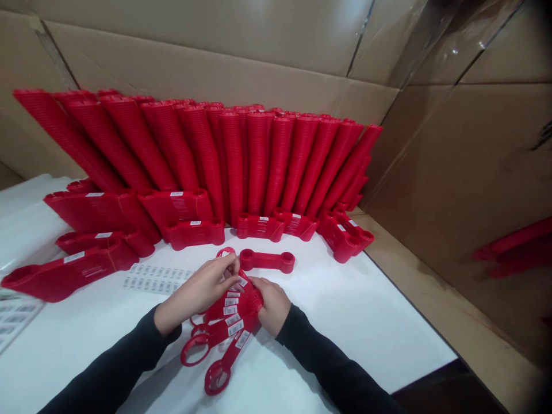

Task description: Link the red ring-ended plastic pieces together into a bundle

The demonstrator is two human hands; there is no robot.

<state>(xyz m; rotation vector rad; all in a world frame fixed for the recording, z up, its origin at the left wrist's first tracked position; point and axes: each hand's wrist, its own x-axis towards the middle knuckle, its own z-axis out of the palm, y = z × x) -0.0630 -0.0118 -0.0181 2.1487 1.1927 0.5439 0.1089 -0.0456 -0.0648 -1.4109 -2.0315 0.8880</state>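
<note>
My right hand (271, 305) is wrapped round the joined ends of several red plastic pieces (228, 328), fanned out to the left and toward me. White barcode labels show on their arms, and round rings form their outer ends. My left hand (213, 282) is closed at the top of the fan, its fingertips at the label of the uppermost piece; what they pinch is too small to make out. Just behind my hands a short red stack (267, 260) lies on the white table (345, 322).
Tall red stacks (256, 161) lean along the back against cardboard (215, 57). Labelled red bundles (196, 232) stand before them. A sheet of barcode labels (155, 278) lies left of my hands, with more labels (17, 316) and clear plastic (30, 213) at the far left.
</note>
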